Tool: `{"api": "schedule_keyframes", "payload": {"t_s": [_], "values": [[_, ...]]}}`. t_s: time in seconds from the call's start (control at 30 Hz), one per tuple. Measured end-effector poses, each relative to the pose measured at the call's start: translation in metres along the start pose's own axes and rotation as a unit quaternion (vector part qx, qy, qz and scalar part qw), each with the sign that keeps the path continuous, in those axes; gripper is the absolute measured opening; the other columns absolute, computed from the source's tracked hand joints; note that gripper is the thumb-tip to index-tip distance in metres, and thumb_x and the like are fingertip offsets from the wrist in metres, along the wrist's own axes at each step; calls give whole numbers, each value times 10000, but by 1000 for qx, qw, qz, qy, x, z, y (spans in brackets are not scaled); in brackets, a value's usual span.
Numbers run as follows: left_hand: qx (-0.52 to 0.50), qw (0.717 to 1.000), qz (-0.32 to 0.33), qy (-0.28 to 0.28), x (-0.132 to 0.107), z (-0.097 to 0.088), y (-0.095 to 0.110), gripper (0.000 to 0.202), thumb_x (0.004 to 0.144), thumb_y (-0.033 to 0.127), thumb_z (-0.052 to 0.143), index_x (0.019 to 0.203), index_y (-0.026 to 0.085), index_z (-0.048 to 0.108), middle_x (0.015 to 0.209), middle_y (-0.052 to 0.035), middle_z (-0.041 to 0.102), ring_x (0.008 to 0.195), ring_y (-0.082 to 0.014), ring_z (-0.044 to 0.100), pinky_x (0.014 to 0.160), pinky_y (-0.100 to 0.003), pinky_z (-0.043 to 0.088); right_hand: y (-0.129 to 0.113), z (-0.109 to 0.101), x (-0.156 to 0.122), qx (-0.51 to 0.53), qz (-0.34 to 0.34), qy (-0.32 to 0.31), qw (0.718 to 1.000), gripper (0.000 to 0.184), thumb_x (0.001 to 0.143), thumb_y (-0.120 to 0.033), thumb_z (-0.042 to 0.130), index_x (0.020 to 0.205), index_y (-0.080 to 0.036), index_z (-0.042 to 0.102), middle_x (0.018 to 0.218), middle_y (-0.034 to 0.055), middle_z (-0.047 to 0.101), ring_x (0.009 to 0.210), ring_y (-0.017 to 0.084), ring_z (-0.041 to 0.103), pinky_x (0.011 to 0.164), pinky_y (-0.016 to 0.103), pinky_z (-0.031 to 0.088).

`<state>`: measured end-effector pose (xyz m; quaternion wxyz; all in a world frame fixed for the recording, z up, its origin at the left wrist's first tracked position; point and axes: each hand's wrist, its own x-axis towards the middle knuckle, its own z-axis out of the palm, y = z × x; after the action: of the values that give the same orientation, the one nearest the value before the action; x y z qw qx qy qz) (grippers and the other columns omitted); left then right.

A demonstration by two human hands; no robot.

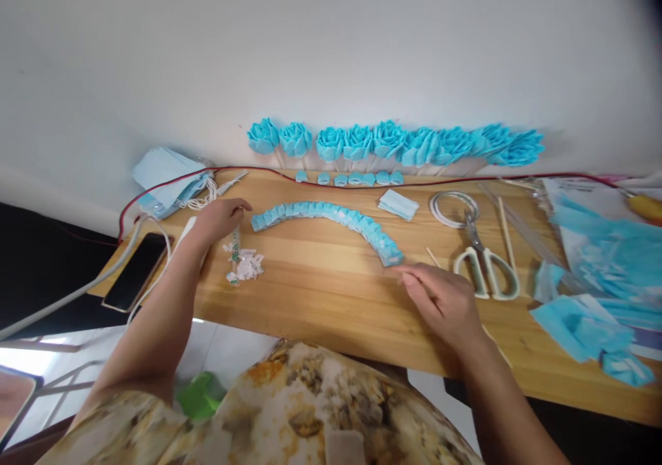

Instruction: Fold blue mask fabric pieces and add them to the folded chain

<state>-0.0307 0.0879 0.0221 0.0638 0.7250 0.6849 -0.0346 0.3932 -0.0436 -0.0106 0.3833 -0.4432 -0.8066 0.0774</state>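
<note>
A long curved strip of folded light-blue pieces [331, 216] lies across the wooden table [321, 299]. My right hand [439, 299] rests at the strip's right end, its fingertips touching the last piece, fingers held together. My left hand [220, 218] is near the strip's left end, fingers curled around a small stick-like item [236, 241] that I cannot make out, above a small pile of white paper scraps [244, 266].
Blue paper roses [393, 142] line the wall, small folded pieces [352, 178] below them. Scissors [483, 261], a white cord coil [454, 208], sticks, and blue sheets [594, 292] lie right. A phone [137, 270], mask stack [168, 179] and cables lie left.
</note>
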Motion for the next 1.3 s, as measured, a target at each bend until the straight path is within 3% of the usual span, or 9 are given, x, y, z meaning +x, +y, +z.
{"api": "schedule_keyframes", "payload": {"t_s": [0.17,0.33,0.47,0.53,0.6,0.77,0.9,1.13,1.3], "values": [[-3,1000,12,4,-1,-8,-4,468,888,265,351,1160,204,727,1167,-81,742,1058,-288,674,890,-352,495,-26,-2,-16,35,-27,-40,998,162,961,-153,549,841,-188,652,738,35,732,641,143,684,616,251,507],[-2,1000,26,-6,2,-12,-4,455,899,289,352,1144,237,732,1166,-63,745,1058,-290,678,892,-358,500,-16,0,-6,8,-21,-63,998,217,979,-227,530,824,-206,679,762,35,744,656,159,685,628,276,494],[-10,998,55,-17,2,-10,-6,458,884,299,354,1126,239,738,1176,-51,743,1065,-280,679,924,-354,492,11,0,36,-13,109,-45,993,309,1005,-320,456,879,-204,714,778,42,753,687,177,698,663,286,501],[-18,997,74,-23,1,-9,-11,472,876,314,350,1134,230,737,1178,-53,743,1068,-284,679,932,-360,492,25,4,57,-61,172,-46,982,298,991,-347,463,1031,-199,719,874,64,773,772,213,717,692,309,508],[-22,996,82,-25,-1,-7,-16,492,874,332,341,1152,223,731,1183,-57,741,1064,-294,680,923,-370,497,34,11,72,-116,190,-109,969,354,967,-382,503,1223,-201,667,1015,88,774,884,258,721,741,344,517],[-24,997,64,-22,-10,-7,-24,501,878,353,330,1148,227,733,1191,-57,738,1056,-304,682,919,-382,496,34,31,80,-194,137,-223,945,657,904,-484,603,1457,-155,471,1347,185,640,1183,357,622,897,431,512],[-20,998,49,-15,-16,-10,-24,478,879,333,344,1132,249,741,1184,-42,743,1052,-298,682,920,-377,494,26,45,80,-195,79,-207,955,647,896,-432,628,1470,-205,432,1297,162,665,1126,347,636,922,447,503],[-29,998,52,-16,-22,-9,-18,440,898,310,370,1132,253,738,1206,-33,738,1078,-263,676,953,-338,480,24,56,74,-187,51,-175,965,587,892,-267,589,1456,-192,443,1207,154,700,1083,344,637,910,459,495],[-35,998,48,-18,-22,-6,-12,415,906,307,392,1127,268,740,1188,-28,745,1065,-267,677,928,-337,485,26,53,64,-157,48,-173,971,569,910,-333,585,1446,-183,462,1283,154,671,1125,344,630,932,468,500]]}}
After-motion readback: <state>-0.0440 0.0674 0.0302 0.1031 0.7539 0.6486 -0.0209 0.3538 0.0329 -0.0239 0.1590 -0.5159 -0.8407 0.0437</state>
